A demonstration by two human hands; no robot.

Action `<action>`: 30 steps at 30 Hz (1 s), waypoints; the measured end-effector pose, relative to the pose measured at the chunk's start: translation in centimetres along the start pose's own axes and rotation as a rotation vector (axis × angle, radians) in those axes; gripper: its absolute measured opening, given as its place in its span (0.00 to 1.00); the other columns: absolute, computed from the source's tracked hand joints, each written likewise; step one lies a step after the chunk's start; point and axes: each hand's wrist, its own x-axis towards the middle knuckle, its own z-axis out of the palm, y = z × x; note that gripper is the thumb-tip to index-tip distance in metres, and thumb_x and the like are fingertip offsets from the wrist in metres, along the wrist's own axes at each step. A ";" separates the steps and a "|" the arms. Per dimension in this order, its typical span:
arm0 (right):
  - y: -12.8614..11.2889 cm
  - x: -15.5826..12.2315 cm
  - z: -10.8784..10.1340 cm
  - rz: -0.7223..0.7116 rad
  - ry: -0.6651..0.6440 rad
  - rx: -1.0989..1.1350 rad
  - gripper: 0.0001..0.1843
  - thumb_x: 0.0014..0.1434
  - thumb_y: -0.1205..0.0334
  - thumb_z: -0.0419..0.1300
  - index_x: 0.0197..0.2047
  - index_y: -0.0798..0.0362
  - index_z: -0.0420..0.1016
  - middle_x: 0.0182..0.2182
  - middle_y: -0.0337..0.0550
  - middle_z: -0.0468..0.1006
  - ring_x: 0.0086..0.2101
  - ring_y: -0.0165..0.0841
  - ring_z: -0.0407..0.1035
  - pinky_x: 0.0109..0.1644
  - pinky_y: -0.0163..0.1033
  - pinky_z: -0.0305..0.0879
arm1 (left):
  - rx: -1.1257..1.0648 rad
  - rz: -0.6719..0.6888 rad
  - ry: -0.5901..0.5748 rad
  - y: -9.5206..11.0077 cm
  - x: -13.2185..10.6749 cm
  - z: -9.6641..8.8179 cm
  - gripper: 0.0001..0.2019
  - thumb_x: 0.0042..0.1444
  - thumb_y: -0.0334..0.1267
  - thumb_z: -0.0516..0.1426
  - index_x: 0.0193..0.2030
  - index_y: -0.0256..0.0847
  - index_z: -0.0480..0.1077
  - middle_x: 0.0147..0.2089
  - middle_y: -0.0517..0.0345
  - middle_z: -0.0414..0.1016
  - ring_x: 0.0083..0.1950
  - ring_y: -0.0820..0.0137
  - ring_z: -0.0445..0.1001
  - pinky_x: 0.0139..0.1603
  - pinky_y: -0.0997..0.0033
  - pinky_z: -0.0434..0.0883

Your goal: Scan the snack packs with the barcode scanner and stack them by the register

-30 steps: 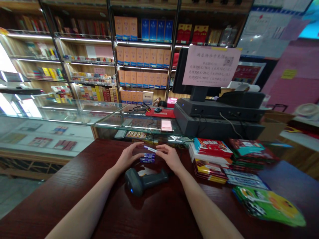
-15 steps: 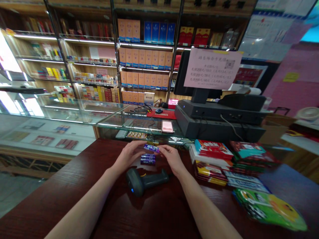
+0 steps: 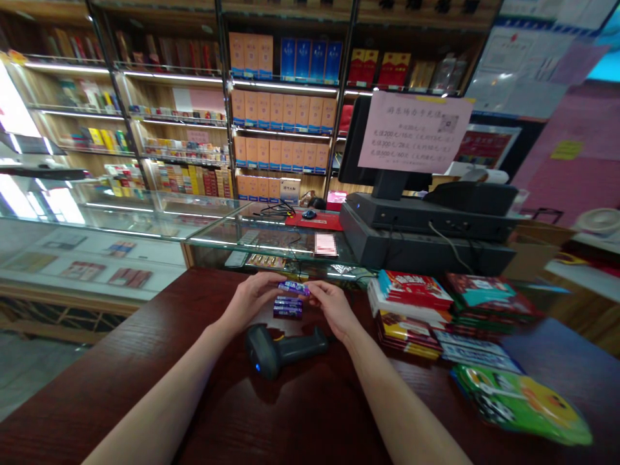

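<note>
Between my two hands is a small purple gum pack (image 3: 293, 288) with pale lettering, held up level above the counter. My left hand (image 3: 252, 298) pinches its left end with thumb and fingertips. The right end sits between the thumb and forefinger of my right hand (image 3: 330, 305). Just beneath lies a small stack of matching purple packs (image 3: 288, 310) on the dark wooden counter (image 3: 310, 413). Nearer to me, a black barcode scanner (image 3: 285, 352) rests on its side with a blue light showing, between my forearms and touched by neither hand.
Chocolate-like flat packs (image 3: 411, 294) are piled right of my right hand, with a green and yellow bag (image 3: 527, 403) in front. Behind them stands a cash register with a screen (image 3: 411, 135). A glass display case (image 3: 271, 229) borders the counter's far edge.
The purple gum pack has shifted very slightly left and tilts a little less. Both hands keep their hold, and the stack and scanner stay where they were.
</note>
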 end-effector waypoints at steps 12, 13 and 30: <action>0.0 -0.2 -0.1 0.051 0.027 -0.019 0.23 0.51 0.50 0.67 0.49 0.51 0.80 0.42 0.45 0.84 0.44 0.38 0.77 0.42 0.38 0.69 | 0.059 -0.012 0.072 -0.6 0.1 -0.3 0.13 0.60 0.49 0.59 0.47 0.48 0.77 0.46 0.59 0.82 0.51 0.63 0.77 0.58 0.61 0.72; -0.2 -0.2 -0.2 0.054 0.031 -0.029 0.23 0.52 0.51 0.67 0.50 0.50 0.78 0.43 0.46 0.84 0.45 0.39 0.77 0.43 0.39 0.69 | 0.075 -0.010 0.084 -0.7 0.1 -0.3 0.13 0.60 0.49 0.59 0.47 0.48 0.78 0.46 0.59 0.82 0.51 0.63 0.77 0.60 0.60 0.71; -1.8 -7.7 -1.2 -0.380 -0.435 -0.924 0.24 0.66 0.56 0.60 0.64 0.45 0.67 0.57 0.46 0.76 0.57 0.40 0.67 0.62 0.48 0.59 | 0.108 -0.067 0.110 -2.6 0.1 -0.6 0.11 0.58 0.49 0.61 0.45 0.51 0.78 0.49 0.60 0.83 0.57 0.61 0.77 0.76 0.45 0.42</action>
